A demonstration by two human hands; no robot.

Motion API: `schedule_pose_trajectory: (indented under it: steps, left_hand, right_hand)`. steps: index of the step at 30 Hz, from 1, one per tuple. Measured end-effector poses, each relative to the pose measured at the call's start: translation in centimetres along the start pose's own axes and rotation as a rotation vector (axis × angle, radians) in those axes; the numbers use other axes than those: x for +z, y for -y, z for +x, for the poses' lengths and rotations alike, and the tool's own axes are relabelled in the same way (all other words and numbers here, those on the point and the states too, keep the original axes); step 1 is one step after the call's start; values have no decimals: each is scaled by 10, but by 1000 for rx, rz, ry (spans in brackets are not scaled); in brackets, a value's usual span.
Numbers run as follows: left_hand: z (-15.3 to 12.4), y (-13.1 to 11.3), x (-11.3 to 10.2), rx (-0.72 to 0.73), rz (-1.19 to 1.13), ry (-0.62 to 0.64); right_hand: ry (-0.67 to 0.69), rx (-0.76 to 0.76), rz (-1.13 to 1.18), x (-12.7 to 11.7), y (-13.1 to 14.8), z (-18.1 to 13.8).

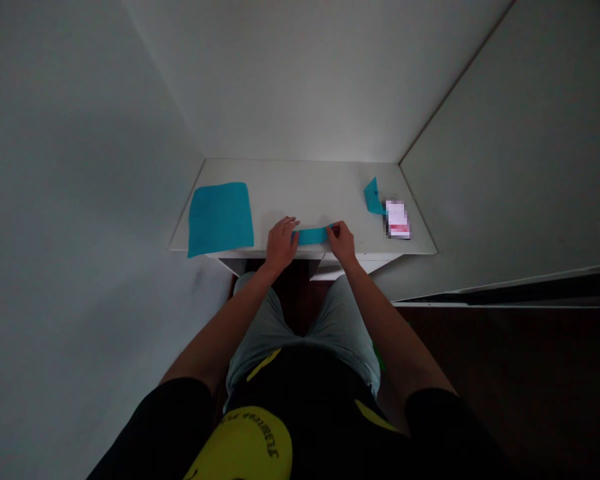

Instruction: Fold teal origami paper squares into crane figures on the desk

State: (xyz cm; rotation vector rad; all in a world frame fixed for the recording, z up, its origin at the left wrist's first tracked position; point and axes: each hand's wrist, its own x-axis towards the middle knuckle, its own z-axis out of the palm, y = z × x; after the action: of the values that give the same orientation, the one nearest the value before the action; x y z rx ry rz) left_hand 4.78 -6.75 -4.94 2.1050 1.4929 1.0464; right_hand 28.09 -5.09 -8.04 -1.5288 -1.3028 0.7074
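Note:
A narrow blue strip (313,236), folded flat and apparently of paper, lies near the front edge of the white desk (307,193). My left hand (281,241) has its thumb on the strip's left end, with the other fingers stretched forward above it. At the opposite end, the thumb and fingers of my right hand (342,240) pinch the strip. Left of my hands lies a larger flat blue sheet (221,217), its near corner reaching past the desk edge. The strip's ends are partly hidden by my fingers.
A small folded blue piece (373,198) with a pointed top sits at the desk's right, touching or close to a phone (398,220) with a blurred, lit screen. Walls enclose the desk at left, back and right. A drawer (329,267) is below the front edge.

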Motion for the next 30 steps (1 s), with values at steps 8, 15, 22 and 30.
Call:
schedule_pose_trajectory:
  steps: [8,15,22,30]
  left_hand:
    - [-24,-10,18,255,231,383]
    - [-17,1,9,254,223,429]
    - [-9,14,-15,52,327,360]
    - [-4,4,-23,110,258,262]
  right_hand:
    - [5,-223,-255,3,10,-17]
    - [259,-315,-386,-3,10,-46]
    - [301,-280,-580,-18,9,-33]
    - [301,-323,-418,-34,17,-35]
